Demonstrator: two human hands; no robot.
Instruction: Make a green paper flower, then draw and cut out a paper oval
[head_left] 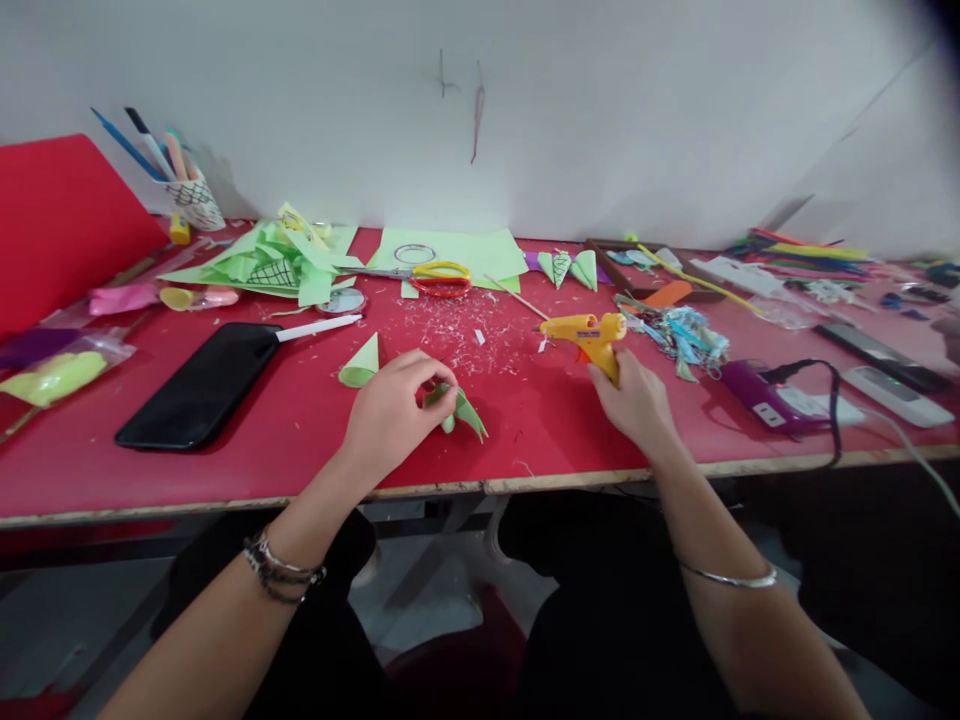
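My left hand [401,405] is closed in a pinch on a small green paper piece [469,415] just above the red tabletop; its rolled, pointed ends stick out past the fingertips, and the rest is hidden by the hand. Wrapped round the handle of a yellow glue gun [589,332] is my right hand [634,395]; the nozzle points left, toward the middle of the table. A light green paper cone [361,362] lies beside my left hand. Several more green cones [560,267] rest against the wall at the back.
Yellow-and-red scissors [441,279], paper scraps and a thin stick lie behind my hands. At left are a black phone [201,385], green paper sheets [274,262] and a pen cup [196,202]. At right sit a purple power strip [772,400] with cables and a remote [898,397].
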